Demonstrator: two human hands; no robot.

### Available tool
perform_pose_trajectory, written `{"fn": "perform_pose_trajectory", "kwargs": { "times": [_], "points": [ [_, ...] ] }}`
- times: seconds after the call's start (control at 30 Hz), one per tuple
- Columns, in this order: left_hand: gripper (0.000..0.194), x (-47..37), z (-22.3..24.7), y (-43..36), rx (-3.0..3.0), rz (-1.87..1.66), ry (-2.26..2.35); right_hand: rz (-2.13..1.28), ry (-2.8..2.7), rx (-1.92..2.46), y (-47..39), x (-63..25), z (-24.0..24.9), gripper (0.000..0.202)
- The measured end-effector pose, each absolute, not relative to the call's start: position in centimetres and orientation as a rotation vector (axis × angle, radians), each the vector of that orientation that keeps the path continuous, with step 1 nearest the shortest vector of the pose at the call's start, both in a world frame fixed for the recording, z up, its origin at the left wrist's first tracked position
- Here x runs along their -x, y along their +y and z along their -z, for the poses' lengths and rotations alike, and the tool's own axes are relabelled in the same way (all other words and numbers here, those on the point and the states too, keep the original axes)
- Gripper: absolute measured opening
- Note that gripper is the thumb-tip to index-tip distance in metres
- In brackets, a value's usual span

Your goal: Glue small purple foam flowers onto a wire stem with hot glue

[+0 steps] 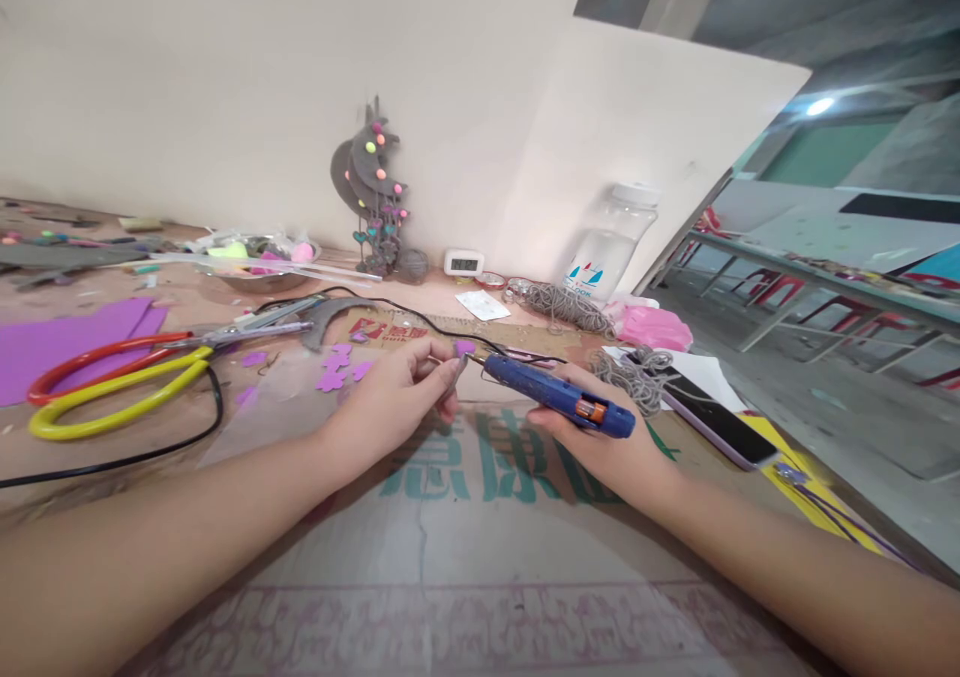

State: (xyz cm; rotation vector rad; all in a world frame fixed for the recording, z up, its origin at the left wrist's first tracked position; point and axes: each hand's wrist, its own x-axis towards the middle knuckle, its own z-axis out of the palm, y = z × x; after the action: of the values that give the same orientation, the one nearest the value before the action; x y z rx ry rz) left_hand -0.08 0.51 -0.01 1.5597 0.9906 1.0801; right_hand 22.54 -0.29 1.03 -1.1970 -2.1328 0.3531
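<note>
My right hand (592, 437) is wrapped round a blue glue gun (555, 389), its nozzle pointing left. In a pinch, my left hand (405, 387) holds a small purple foam piece (465, 347), and the nozzle tip meets it or sits just beside it. The exact shape of that piece is partly hidden by my fingers. Several purple foam cutouts (335, 367) lie left of my left hand. Under both hands spreads a printed cardboard sheet (480, 547).
Scissors (120, 377) with red and yellow handles lie left on purple sheets (67, 342). Grey yarn (637, 377) and a phone (712, 412) lie right. A bottle (607, 242), timer (463, 262) and grey moon ornament (371, 182) stand at the back. A black cord (420, 312) crosses the table.
</note>
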Motion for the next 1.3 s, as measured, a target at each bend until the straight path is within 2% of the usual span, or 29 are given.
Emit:
{"fn": "perform_pose_trajectory", "kwargs": {
  "times": [1.3],
  "points": [
    [0.022, 0.16, 0.06, 0.69, -1.514, -1.065, 1.004, -0.365, -2.125, 1.208, -0.02, -22.96, -0.61, 0.024]
  ]
}}
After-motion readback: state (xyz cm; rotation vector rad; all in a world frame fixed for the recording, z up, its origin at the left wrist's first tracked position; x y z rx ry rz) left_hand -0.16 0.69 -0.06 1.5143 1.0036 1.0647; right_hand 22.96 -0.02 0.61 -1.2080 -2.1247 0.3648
